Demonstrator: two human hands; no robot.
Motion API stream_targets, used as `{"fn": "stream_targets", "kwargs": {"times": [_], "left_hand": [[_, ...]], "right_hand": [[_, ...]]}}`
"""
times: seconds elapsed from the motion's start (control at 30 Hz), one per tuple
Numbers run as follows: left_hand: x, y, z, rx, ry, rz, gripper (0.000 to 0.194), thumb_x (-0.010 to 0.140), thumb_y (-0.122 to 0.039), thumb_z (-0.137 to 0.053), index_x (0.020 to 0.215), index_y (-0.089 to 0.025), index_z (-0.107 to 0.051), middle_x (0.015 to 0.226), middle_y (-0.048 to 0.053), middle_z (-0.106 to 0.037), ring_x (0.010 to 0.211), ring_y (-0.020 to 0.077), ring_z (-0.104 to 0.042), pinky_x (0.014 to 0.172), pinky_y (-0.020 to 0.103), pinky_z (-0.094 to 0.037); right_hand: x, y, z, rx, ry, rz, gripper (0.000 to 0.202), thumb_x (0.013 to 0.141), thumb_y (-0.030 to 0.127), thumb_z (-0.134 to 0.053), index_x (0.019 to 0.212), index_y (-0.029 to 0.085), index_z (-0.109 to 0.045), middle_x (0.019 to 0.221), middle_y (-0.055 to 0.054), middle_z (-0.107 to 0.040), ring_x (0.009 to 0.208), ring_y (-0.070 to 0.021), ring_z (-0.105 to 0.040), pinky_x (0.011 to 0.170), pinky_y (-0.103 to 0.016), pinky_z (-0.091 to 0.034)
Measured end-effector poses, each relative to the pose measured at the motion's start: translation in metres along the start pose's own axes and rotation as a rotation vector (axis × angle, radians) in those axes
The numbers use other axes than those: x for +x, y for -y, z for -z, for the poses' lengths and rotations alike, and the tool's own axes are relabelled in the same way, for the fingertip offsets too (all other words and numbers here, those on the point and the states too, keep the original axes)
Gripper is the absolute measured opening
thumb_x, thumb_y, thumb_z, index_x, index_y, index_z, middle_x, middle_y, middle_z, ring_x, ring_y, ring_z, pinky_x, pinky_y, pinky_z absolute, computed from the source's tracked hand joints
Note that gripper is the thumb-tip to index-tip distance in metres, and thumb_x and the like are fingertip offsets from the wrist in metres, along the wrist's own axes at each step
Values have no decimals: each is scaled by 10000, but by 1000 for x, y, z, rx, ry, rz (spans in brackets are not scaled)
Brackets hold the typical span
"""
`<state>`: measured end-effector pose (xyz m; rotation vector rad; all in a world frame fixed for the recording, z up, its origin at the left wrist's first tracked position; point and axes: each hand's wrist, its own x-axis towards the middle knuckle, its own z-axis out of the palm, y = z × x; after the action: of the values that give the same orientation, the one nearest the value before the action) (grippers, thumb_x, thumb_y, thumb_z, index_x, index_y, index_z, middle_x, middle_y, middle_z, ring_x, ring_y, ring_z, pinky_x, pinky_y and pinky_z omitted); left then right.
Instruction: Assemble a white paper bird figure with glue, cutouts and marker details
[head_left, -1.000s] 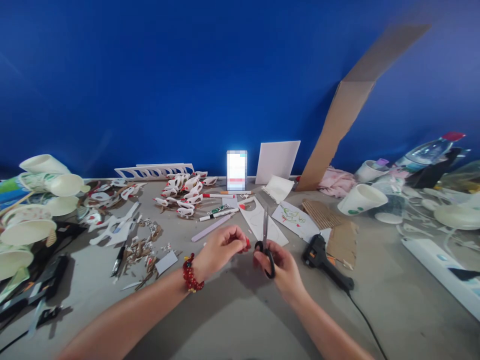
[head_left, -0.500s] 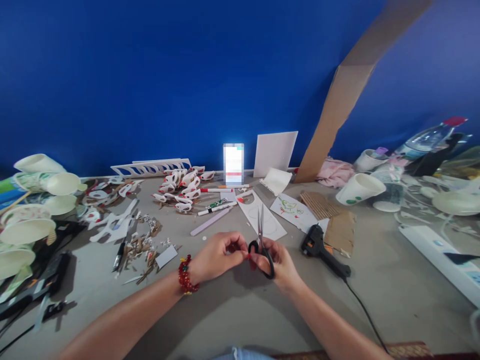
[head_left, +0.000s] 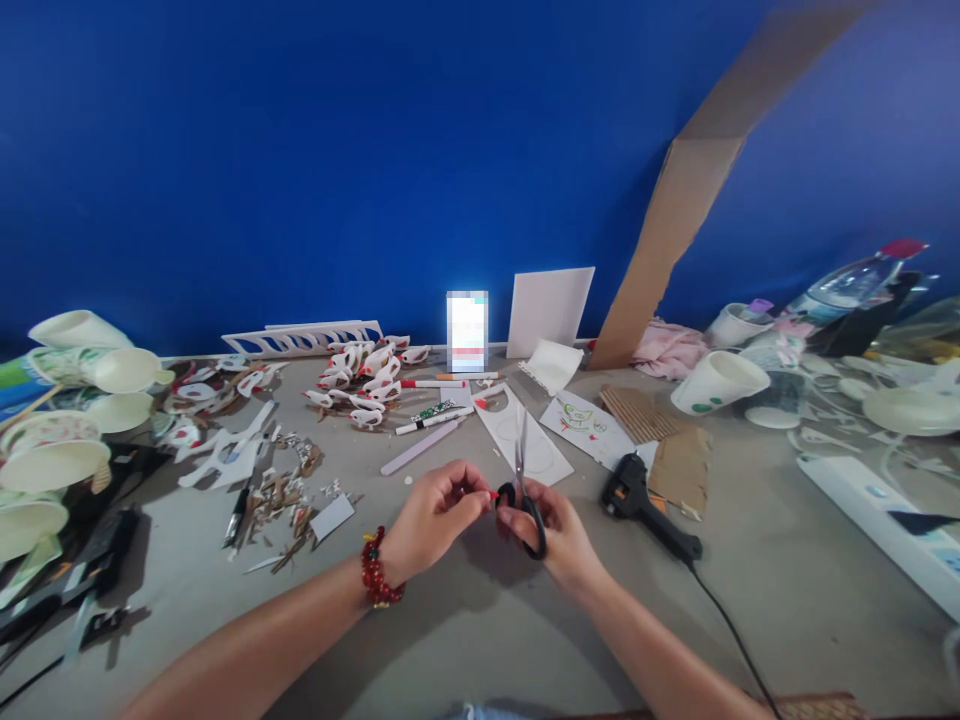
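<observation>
My right hand (head_left: 561, 528) holds a pair of scissors (head_left: 520, 450) by the black handles, blades pointing away from me. My left hand (head_left: 436, 512), with a red bead bracelet at the wrist, pinches a small red piece (head_left: 493, 495) whose kind I cannot make out. That piece sits beside one scissor handle, and the fingertips of both hands are close together. Beyond the blades lies a white sheet (head_left: 534, 462) with a circle drawn on it and a round cutout. A black glue gun (head_left: 637, 495) rests to the right of my right hand.
Several white bird-like cutouts (head_left: 367, 378) with red tips, markers (head_left: 431, 422) and a phone (head_left: 466, 330) stand or lie toward the blue wall. Scraps (head_left: 289, 495) and paper cups (head_left: 56, 462) are at left. Cardboard (head_left: 682, 465), cups (head_left: 718, 382) and a power strip (head_left: 877, 515) are at right.
My left hand has drawn slightly apart from my right fingertips, with the red piece in its pinch. The scissors stay in my right hand.
</observation>
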<state>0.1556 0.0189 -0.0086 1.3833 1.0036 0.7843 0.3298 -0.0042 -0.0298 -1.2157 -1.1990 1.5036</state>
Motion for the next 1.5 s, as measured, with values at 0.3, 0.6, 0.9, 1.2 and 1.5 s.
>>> {"fn": "stream_targets", "kwargs": {"times": [0.3,0.6,0.9,1.2,1.5], "left_hand": [[6,-23,30,19,-30,-12,92,816,-234,-564,784,-148,-571,742,21,-590,656,111,-516,617,223,-409],[10,-20,33,74,-68,-2,69,777,-207,-580,767,-145,-608,697,11,-612,623,108,-536,585,209,-413],[12,-20,36,66,-60,7,89,773,-230,-610,761,-142,-615,685,13,-633,613,111,-556,578,208,-420],[18,-18,37,32,-29,8,94,785,-229,-606,769,-137,-614,680,12,-633,624,111,-560,593,214,-433],[22,-19,35,-41,-68,50,145,776,-276,-641,767,-133,-621,700,20,-641,638,111,-572,610,213,-448]], "right_hand": [[1,2,6,-123,324,-63,558,676,717,-659,682,187,-485,538,29,-540,481,-99,-480,486,-219,-348],[1,-5,5,-154,266,-115,531,653,646,-727,661,194,-450,551,63,-475,471,-81,-459,463,-202,-333],[1,-5,3,-153,228,-136,530,633,634,-742,629,205,-432,496,77,-462,426,-79,-432,435,-199,-309],[2,0,4,-165,217,-120,512,643,607,-747,604,205,-432,446,85,-446,405,-75,-396,429,-199,-264],[6,-10,5,-239,114,-81,513,698,610,-696,572,217,-391,391,85,-451,381,-75,-370,432,-206,-269]]}}
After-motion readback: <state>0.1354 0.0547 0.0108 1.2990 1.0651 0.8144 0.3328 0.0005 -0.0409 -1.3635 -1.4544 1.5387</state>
